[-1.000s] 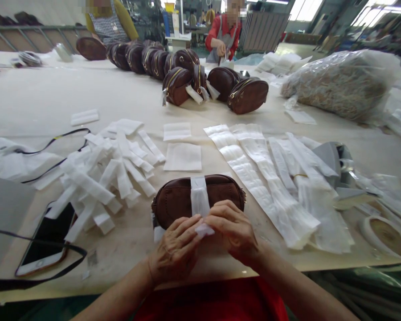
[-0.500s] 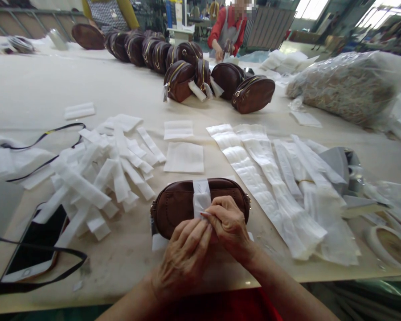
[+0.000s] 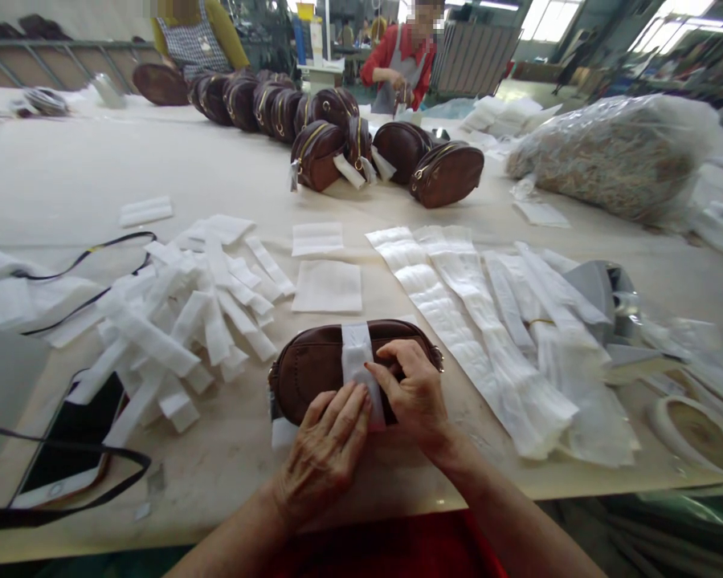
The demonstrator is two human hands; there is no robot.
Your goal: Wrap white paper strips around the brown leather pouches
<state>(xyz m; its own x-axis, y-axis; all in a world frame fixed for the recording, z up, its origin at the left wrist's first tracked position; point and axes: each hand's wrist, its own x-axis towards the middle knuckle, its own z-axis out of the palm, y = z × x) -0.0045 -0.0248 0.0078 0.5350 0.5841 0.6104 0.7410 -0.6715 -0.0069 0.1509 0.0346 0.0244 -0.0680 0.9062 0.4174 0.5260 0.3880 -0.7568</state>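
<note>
A brown oval bag [image 3: 310, 365] lies at the table's front edge, with a white wrapping strip [image 3: 357, 353] around its middle. My left hand [image 3: 328, 449] rests on the strip's lower part, its fingers extended side by side and pressing it against the bag. Over the bag's right half is my right hand [image 3: 413, 397], fingers curled, thumb and forefinger apart near the strip's right edge. Nothing shows between them. Gold-coloured rings sit at the bag's right end. Part of the bag's lower side is hidden under my hands.
Loose white strips [image 3: 150, 329] and a phone [image 3: 66, 449] lie left. Long white sheets [image 3: 458, 321], a tape roll [image 3: 696, 433] and a tape dispenser [image 3: 602, 289] lie right. Brown bags [image 3: 446, 175] stand farther back, near a person in red [image 3: 398, 60] and another in yellow [image 3: 229, 36].
My right hand's fingers have moved off the strip and slightly right, with the pinch opened. My left hand now lies flatter on the strip. The view has shifted slightly.
</note>
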